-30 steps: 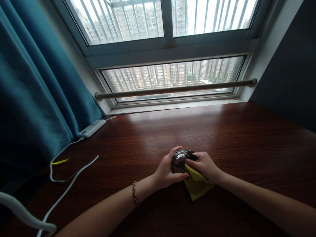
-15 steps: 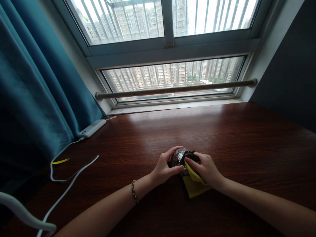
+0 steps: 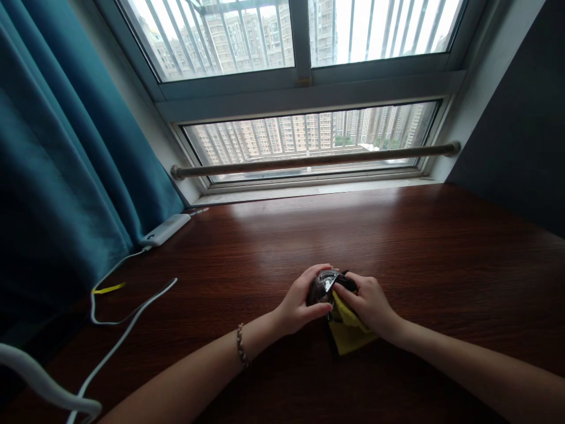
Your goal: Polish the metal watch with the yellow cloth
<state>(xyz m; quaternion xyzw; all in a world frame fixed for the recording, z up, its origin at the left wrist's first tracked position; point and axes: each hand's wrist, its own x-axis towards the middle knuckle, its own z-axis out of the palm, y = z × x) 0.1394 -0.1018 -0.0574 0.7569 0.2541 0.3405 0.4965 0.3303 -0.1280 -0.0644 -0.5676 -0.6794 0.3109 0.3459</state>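
Note:
Above the wooden table, a small shiny dark rounded object (image 3: pixel 321 286) with bright reflections is between my two hands; its exact kind I cannot make out. My left hand (image 3: pixel 303 299) curves round its left side, thumb at the front and fingers behind. On the other side, my right hand (image 3: pixel 369 303) pinches a yellow cloth (image 3: pixel 351 335) against the object's right part. The cloth's lower corner hangs down toward the tabletop. Some black material shows by the right fingertips, and the object's underside is hidden.
The reddish-brown wooden table (image 3: pixel 247 247) reaches to a barred window with a metal rail (image 3: pixel 318 160). A white power strip (image 3: pixel 166 229) lies by the blue curtain (image 3: pixel 75 135). White cables (image 3: pixel 119 347) with a yellow tie (image 3: pixel 109 288) run along the left side.
My left hand has shifted slightly to the right and its grip on the object's side has changed a little. The object's visible surface and reflections look different. The right hand has barely moved.

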